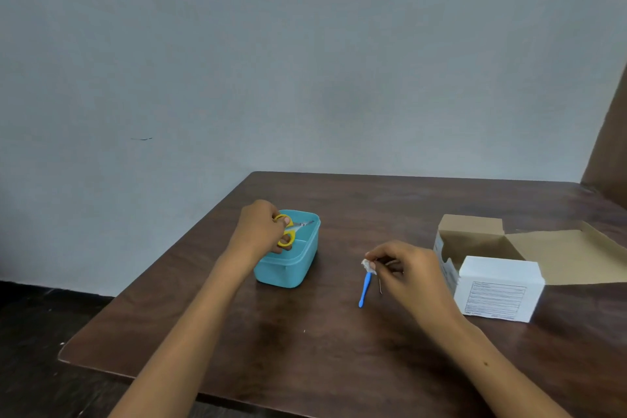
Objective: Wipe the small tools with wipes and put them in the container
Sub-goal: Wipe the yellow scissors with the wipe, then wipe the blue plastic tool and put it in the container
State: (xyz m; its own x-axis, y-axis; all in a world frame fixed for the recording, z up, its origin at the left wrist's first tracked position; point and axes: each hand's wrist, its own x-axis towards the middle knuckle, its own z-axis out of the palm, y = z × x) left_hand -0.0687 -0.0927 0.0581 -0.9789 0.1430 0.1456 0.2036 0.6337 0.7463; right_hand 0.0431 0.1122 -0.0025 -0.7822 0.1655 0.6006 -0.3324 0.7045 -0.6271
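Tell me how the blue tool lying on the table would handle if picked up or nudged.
The blue tool looks like slim plastic, so it is probably light and fairly stiff. It lies flat on the table, so tipping seems unlikely; a nudge would likely slide or spin it. Being so thin, it probably needs a fingertip pinch.

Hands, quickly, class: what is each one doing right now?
Left hand: grips the yellow-handled scissors over the teal container.
Right hand: pinches a crumpled white wipe.
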